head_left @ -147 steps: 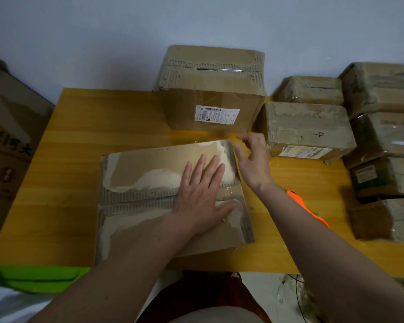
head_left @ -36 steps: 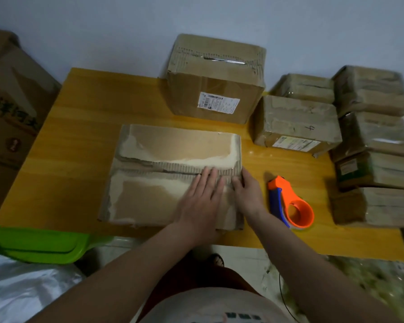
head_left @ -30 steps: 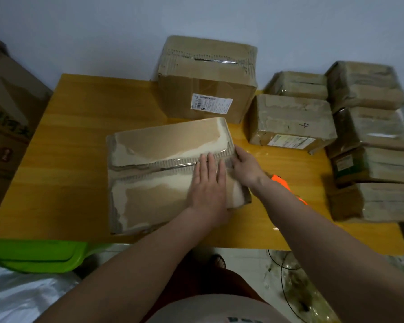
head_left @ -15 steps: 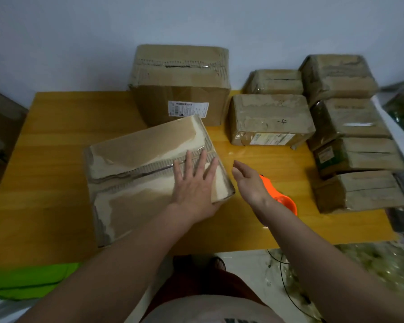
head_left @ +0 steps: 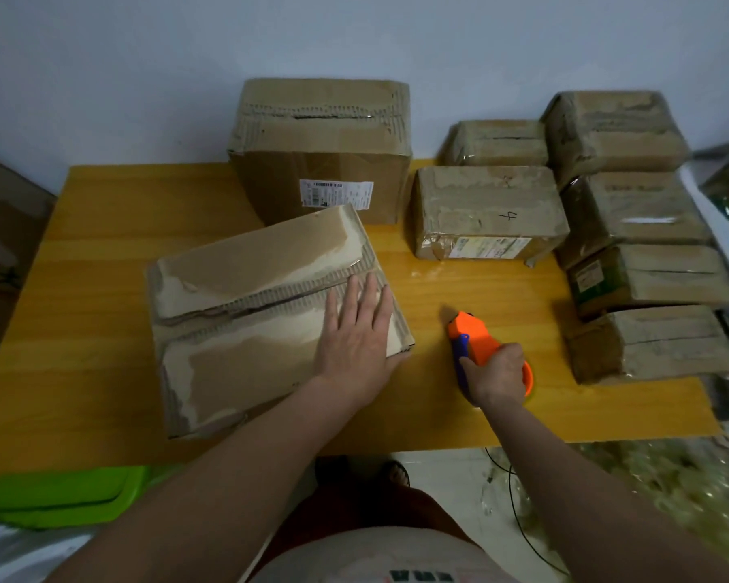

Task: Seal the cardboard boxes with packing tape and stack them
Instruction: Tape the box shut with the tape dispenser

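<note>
Flat box point(head_left: 245, 321) pinned by spread left hand point(head_left: 354, 342); stiff, light, likely. Tape dispenser point(head_left: 478, 342) at 3 o'clock, handle gripped by right hand point(head_left: 495, 374).

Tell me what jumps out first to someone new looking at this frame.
The bright orange tape dispenser, gripped by the right hand on the yellow table, stands out most. Just left of it, the left hand lies flat on a worn cardboard box set at an angle, its flaps closed. Along the right edge sits a stack of wrapped parcels, with a taller box at the back.
</note>
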Demonstrator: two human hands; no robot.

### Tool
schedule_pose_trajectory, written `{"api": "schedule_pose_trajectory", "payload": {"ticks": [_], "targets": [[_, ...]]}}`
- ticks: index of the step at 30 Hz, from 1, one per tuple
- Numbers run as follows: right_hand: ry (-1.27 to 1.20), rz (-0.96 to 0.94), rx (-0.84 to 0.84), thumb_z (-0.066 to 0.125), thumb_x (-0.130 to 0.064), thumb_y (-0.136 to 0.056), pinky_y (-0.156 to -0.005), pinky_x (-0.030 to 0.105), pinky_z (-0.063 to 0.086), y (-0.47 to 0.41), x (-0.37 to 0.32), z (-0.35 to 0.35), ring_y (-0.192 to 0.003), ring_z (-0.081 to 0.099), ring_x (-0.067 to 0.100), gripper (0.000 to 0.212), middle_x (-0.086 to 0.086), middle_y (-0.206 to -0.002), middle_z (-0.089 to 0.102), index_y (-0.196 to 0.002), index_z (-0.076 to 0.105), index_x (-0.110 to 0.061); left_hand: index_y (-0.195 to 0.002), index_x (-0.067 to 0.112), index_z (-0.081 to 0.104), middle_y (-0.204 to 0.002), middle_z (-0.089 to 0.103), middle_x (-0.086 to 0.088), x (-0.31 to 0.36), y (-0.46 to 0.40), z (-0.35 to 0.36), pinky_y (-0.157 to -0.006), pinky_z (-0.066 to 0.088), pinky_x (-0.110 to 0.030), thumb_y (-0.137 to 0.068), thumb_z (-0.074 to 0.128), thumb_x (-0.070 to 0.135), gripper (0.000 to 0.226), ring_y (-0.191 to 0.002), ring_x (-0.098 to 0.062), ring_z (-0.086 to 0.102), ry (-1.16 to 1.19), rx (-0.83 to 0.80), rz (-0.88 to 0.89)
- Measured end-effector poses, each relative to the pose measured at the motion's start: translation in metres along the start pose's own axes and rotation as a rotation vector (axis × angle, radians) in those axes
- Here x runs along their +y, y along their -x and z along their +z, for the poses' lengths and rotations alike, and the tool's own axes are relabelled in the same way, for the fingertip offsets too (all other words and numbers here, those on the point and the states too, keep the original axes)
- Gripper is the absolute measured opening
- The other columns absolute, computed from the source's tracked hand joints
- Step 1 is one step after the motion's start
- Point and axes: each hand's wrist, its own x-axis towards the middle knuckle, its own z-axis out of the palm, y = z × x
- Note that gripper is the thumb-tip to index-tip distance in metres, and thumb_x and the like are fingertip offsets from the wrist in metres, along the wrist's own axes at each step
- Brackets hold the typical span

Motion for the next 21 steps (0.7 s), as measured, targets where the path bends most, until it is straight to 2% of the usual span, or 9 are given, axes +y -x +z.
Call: {"api": "schedule_pose_trajectory", "payload": {"ticks": [4, 7, 10, 12, 14, 16, 17, 19, 21], "targets": [[0.101, 0.027, -0.046, 0.081, -0.033, -0.072, -0.094, 0.047, 0.043, 0.0, 0.006, 0.002, -0.119, 0.052, 0.038, 0.077, 0.021, -0.126, 0.053, -0.124, 0.038, 0.002, -0.153, 0.016, -0.011, -0.162, -0.013, -0.009, -0.006, 0.009, 0.003, -0.121, 0.0, -0.049, -0.093, 0.027, 0.071, 0.09, -0.148, -0.03, -0.017, -0.029, 0.009, 0.036], [0.14, -0.014, -0.211, 0.072, -0.026, -0.083, -0.089, 0.042, 0.047, -0.002, 0.01, 0.003, -0.111, 0.058, 0.039, 0.053, 0.024, -0.118, 0.06, -0.119, 0.049, 0.006, -0.154, 0.017, -0.007, -0.163, -0.01, -0.007, -0.016, 0.016, 0.003, -0.122, 0.0, -0.047, -0.093, 0.025, 0.071, 0.088, -0.148, -0.029, -0.015, -0.025, 0.024, 0.085], [0.144, -0.082, -0.218, 0.063, -0.021, -0.09, -0.083, 0.041, 0.045, -0.001, 0.01, -0.004, -0.105, 0.059, 0.04, 0.034, 0.025, -0.11, 0.063, -0.11, 0.055, 0.006, -0.155, 0.02, -0.003, -0.163, -0.008, -0.003, -0.026, 0.02, 0.001, -0.122, 0.0, -0.045, -0.091, 0.028, 0.072, 0.088, -0.149, -0.024, -0.015, 0.044, 0.012, 0.113], [0.072, -0.16, -0.235, 0.062, -0.019, -0.091, -0.075, 0.04, 0.043, 0.0, 0.009, -0.012, -0.092, 0.058, 0.037, 0.021, 0.023, -0.094, 0.061, -0.096, 0.056, 0.0, -0.156, 0.024, 0.002, -0.163, -0.005, 0.001, -0.028, 0.021, 0.0, -0.122, 0.001, -0.044, -0.088, 0.031, 0.075, 0.089, -0.149, -0.021, -0.013, 0.129, -0.01, 0.103], [-0.113, -0.25, -0.331, 0.06, -0.014, -0.092, -0.063, 0.036, 0.04, 0.006, 0.002, -0.022, -0.077, 0.05, 0.033, 0.017, 0.016, -0.079, 0.054, -0.082, 0.05, -0.005, -0.154, 0.027, 0.019, -0.162, 0.011, 0.004, -0.024, 0.018, -0.012, -0.121, 0.009, -0.04, -0.088, 0.037, 0.072, 0.081, -0.149, -0.018, 0.002, 0.322, -0.001, 0.047], [-0.315, -0.338, -0.433, 0.06, -0.01, -0.091, -0.067, 0.038, 0.045, 0.016, -0.007, -0.034, -0.08, 0.056, 0.04, 0.012, 0.022, -0.087, 0.061, -0.089, 0.053, 0.0, -0.143, 0.025, 0.042, -0.15, 0.037, 0.003, -0.021, 0.008, -0.031, -0.11, 0.027, -0.032, -0.093, 0.046, 0.055, 0.058, -0.139, -0.016, 0.028, 0.612, 0.053, -0.087], [-0.399, -0.388, -0.484, 0.06, -0.008, -0.091, -0.073, 0.04, 0.049, 0.023, -0.014, -0.043, -0.085, 0.062, 0.035, 0.01, 0.021, -0.093, 0.065, -0.095, 0.055, 0.0, -0.14, 0.023, 0.047, -0.143, 0.045, 0.001, -0.021, -0.001, -0.042, -0.103, 0.031, -0.029, -0.096, 0.05, 0.045, 0.049, -0.132, -0.017, 0.037, 0.727, 0.089, -0.149], [-0.526, -0.469, -0.591, 0.059, -0.002, -0.091, -0.078, 0.03, 0.053, 0.039, -0.026, -0.061, -0.086, 0.066, 0.018, 0.01, 0.012, -0.095, 0.068, -0.1, 0.057, 0.001, -0.139, 0.019, 0.049, -0.14, 0.049, -0.002, -0.022, -0.02, -0.067, -0.1, 0.034, -0.03, -0.099, 0.05, 0.033, 0.043, -0.129, -0.019, 0.043, 0.849, 0.105, -0.226], [-0.571, -0.555, -0.678, 0.058, 0.002, -0.09, -0.079, 0.025, 0.053, 0.05, -0.035, -0.077, -0.086, 0.066, 0.014, 0.012, 0.008, -0.093, 0.068, -0.101, 0.056, 0.005, -0.138, 0.016, 0.051, -0.139, 0.052, -0.003, -0.026, -0.036, -0.088, -0.097, 0.038, -0.031, -0.102, 0.045, 0.032, 0.04, -0.121, -0.017, 0.048, 1.013, 0.022, -0.278]]}}
